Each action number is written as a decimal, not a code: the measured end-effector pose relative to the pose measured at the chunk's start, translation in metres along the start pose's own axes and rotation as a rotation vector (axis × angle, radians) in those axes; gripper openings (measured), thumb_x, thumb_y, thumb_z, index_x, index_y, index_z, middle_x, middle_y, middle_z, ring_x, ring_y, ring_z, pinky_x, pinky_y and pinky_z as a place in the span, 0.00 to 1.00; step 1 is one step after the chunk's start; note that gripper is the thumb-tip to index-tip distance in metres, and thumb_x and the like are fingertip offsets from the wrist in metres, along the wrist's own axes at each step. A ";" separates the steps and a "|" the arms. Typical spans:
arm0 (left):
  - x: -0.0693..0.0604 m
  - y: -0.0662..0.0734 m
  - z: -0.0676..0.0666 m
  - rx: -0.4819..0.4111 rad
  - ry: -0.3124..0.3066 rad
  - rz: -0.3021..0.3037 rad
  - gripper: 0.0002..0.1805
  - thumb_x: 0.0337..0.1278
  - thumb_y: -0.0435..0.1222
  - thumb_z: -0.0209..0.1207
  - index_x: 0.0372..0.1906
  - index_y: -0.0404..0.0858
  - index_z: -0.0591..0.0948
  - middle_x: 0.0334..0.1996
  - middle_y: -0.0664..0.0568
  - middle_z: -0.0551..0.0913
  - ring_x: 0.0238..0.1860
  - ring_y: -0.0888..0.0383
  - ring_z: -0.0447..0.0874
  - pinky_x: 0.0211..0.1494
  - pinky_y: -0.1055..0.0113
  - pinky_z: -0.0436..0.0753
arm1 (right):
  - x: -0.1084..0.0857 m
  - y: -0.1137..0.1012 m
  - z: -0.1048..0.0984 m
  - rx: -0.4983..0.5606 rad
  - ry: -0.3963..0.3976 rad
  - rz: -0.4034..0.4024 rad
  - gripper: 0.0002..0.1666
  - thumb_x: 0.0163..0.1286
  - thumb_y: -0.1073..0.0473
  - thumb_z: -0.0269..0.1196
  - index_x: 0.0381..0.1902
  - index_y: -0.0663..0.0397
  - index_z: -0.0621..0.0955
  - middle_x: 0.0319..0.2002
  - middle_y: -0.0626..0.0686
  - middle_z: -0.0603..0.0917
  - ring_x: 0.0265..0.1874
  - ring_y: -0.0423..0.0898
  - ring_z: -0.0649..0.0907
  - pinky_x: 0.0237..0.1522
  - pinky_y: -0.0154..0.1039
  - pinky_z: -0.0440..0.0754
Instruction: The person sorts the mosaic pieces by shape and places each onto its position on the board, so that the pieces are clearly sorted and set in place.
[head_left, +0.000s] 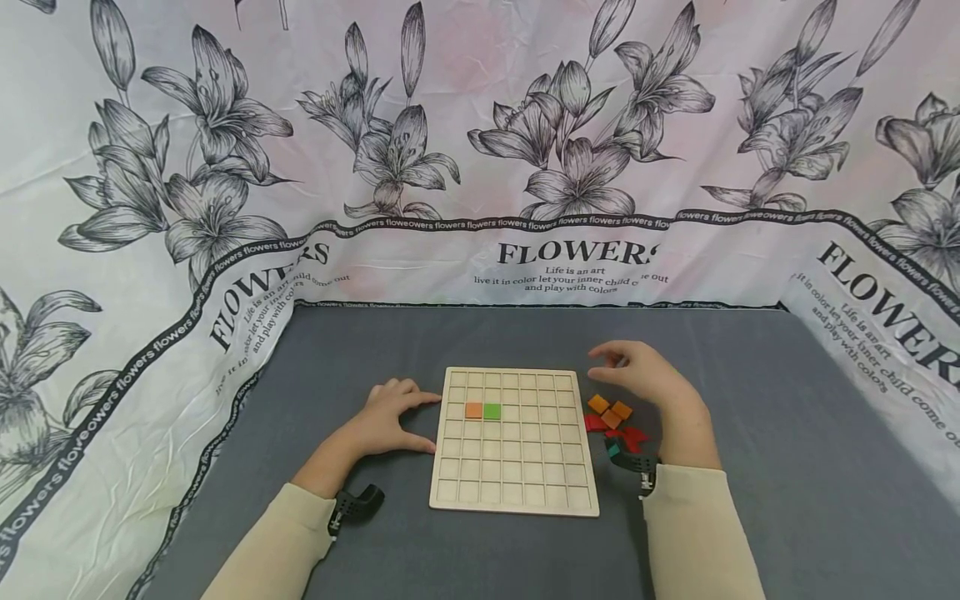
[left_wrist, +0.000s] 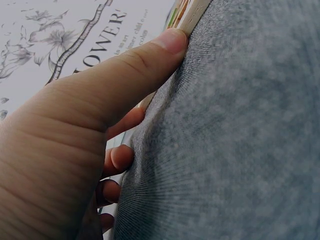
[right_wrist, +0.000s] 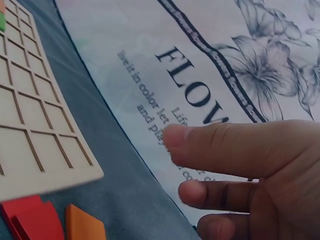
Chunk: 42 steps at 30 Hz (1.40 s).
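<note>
A square wooden grid board (head_left: 512, 505) lies on the grey cloth, with one orange tile (head_left: 474, 410) and one green tile (head_left: 492, 411) side by side in its upper left cells. My left hand (head_left: 384, 423) rests at the board's left edge, thumb and index finger spread and touching it. In the left wrist view the thumb (left_wrist: 172, 41) meets the board's side. Beyond the board's upper right corner, my right hand (head_left: 639, 372) hovers, thumb apart from the loosely bent fingers. Nothing shows between them in the right wrist view.
Several loose orange tiles (head_left: 598, 404) and red tiles (head_left: 633, 438) lie right of the board, below my right hand. A teal-green patch (head_left: 613, 450) shows beside the right wrist strap. Flower-printed fabric (head_left: 570, 267) walls the back and sides of the grey surface (head_left: 757, 433).
</note>
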<state>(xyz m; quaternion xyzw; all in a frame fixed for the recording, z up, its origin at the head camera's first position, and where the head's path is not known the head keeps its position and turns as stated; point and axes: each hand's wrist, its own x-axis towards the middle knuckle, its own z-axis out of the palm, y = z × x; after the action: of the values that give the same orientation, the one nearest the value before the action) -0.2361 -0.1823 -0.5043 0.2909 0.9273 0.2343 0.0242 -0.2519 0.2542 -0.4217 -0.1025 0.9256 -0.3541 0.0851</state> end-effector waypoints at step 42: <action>0.000 0.001 -0.002 0.005 -0.009 -0.006 0.47 0.41 0.66 0.74 0.69 0.51 0.80 0.44 0.61 0.73 0.42 0.60 0.63 0.48 0.56 0.59 | 0.007 0.011 0.020 -0.079 -0.127 0.240 0.11 0.65 0.59 0.70 0.37 0.60 0.81 0.34 0.57 0.82 0.30 0.51 0.81 0.34 0.47 0.78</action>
<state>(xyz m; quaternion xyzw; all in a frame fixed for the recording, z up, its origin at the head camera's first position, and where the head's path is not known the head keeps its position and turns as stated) -0.2360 -0.1823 -0.5025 0.2893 0.9286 0.2308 0.0281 -0.2555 0.2479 -0.4448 -0.0167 0.9372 -0.2975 0.1812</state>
